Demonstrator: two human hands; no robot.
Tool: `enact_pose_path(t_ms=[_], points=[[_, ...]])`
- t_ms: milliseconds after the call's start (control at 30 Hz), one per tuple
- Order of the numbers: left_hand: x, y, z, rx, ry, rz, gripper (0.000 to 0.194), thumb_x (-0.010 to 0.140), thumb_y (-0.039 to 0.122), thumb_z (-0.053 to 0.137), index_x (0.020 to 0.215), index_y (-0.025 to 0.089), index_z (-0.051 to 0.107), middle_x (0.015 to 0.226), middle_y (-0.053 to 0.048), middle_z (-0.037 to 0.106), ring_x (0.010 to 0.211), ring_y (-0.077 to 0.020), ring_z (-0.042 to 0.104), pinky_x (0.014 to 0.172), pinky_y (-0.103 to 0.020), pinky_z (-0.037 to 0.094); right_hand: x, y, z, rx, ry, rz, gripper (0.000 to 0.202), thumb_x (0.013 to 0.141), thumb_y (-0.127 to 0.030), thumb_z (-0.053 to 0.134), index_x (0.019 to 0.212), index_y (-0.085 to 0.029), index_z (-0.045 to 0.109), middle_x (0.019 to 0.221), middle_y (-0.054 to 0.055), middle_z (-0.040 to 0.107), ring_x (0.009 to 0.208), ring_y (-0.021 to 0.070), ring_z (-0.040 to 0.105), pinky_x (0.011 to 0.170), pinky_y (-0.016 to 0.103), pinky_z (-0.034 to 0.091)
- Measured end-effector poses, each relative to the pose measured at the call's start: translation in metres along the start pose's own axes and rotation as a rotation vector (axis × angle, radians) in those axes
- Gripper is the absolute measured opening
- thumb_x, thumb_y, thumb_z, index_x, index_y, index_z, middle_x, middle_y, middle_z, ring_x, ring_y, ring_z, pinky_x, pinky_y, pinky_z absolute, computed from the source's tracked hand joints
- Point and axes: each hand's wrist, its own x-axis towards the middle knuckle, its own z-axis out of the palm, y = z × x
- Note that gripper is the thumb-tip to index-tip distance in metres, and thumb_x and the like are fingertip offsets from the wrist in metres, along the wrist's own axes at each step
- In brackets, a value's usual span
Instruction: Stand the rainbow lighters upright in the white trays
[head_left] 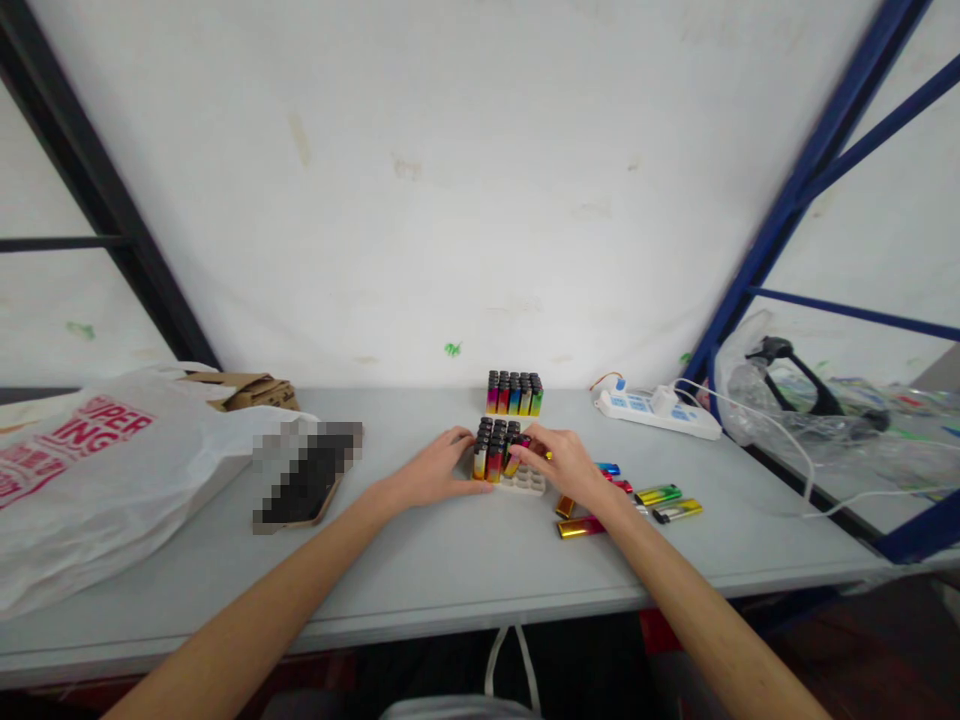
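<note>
Upright lighters (493, 458) with black tops fill the left part of a pale tray (529, 484) with round holes; its right part shows bare holes. My left hand (442, 463) lies around the tray's left side, fingers spread and thumb along the front corner. With finger and thumb pinched, my right hand (559, 455) holds a lighter (514, 462), tilted, at the row's right end. Several loose lighters (658, 494) in shiny colours lie on the table right of the tray, some partly hidden under my right forearm. Behind stands a second block of upright lighters (514, 394).
A white power strip (660, 412) with a plugged-in adapter and cable lies at the back right. To the left are a blurred-out dark phone (319, 480), a white plastic bag (112, 470) and cardboard (255, 391). Blue shelf posts (795, 200) and plastic wrapping (739, 385) flank the right side.
</note>
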Motion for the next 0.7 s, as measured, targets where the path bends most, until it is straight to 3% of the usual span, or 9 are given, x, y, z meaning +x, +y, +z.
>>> enact_pose_path(t_ms=[167,333,500,633,700], points=[[0.001,0.0,0.0,-0.014,0.007,0.008,0.073,0.078,0.07,0.071,0.13,0.02,0.06,0.132,-0.014,0.059,0.121,-0.0335,0.058,0.109,-0.048,0.046,0.0,0.005,0.003,-0.103,-0.092,-0.076,0.041,0.1,-0.06,0.047,0.095,-0.023,0.065,0.078,0.005,0.07,0.065,0.0193,0.061,0.06,0.028,0.036],[0.001,-0.004,0.003,-0.009,0.023,0.009,0.075,0.076,0.073,0.07,0.129,0.02,0.062,0.131,-0.013,0.06,0.121,-0.0339,0.058,0.108,-0.047,0.047,0.004,-0.002,-0.003,-0.265,-0.066,-0.005,0.049,0.093,-0.064,0.057,0.072,-0.02,0.063,0.064,0.004,0.065,0.055,0.0158,0.052,0.057,0.028,0.028],[0.002,-0.005,0.002,0.016,0.009,0.005,0.076,0.078,0.074,0.068,0.13,0.019,0.061,0.133,-0.014,0.058,0.122,-0.0339,0.058,0.11,-0.046,0.047,-0.011,0.019,-0.047,-0.058,-0.038,0.079,0.049,0.103,-0.054,0.043,0.077,-0.02,0.067,0.067,0.002,0.066,0.061,0.0163,0.055,0.061,0.028,0.037],[0.004,-0.002,-0.001,0.013,-0.001,-0.005,0.076,0.077,0.074,0.068,0.13,0.02,0.061,0.134,-0.014,0.059,0.122,-0.0346,0.059,0.11,-0.047,0.047,-0.044,0.038,-0.092,-0.031,-0.014,0.156,0.035,0.097,-0.051,0.056,0.095,-0.021,0.074,0.091,0.007,0.074,0.08,0.0222,0.065,0.073,0.033,0.049],[0.004,-0.001,-0.002,0.016,-0.002,-0.013,0.077,0.076,0.075,0.068,0.129,0.019,0.061,0.134,-0.015,0.059,0.122,-0.0351,0.059,0.11,-0.047,0.047,-0.062,0.036,-0.103,-0.029,-0.077,0.148,0.031,0.093,-0.05,0.063,0.1,-0.022,0.076,0.097,0.008,0.073,0.083,0.0226,0.065,0.077,0.035,0.051]])
